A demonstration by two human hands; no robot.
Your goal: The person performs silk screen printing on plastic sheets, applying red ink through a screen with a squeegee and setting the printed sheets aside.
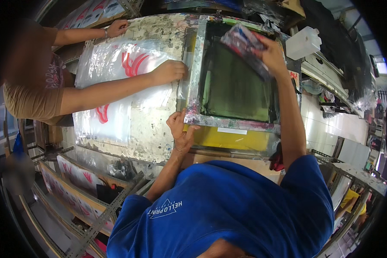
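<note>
A screen printing frame [193,81] with a dark green mesh [236,86] lies in front of me, its edges smeared with ink. My right hand [271,56] is closed around an ink-stained squeegee [245,45], which lies slantwise over the far right part of the mesh. At the near left corner of the frame, my left hand [181,131] grips the edge, thumb below and fingers at the side. Under the frame shows a yellow board [223,139] with a white strip [232,130] on it.
A co-worker's hand [171,71] reaches to the frame's left side; their other hand [117,28] rests at the table's far edge. Clear plastic sheets [116,81] with red prints cover the worn table [152,129]. A white jug [303,43] stands right. Metal racks [94,228] flank me.
</note>
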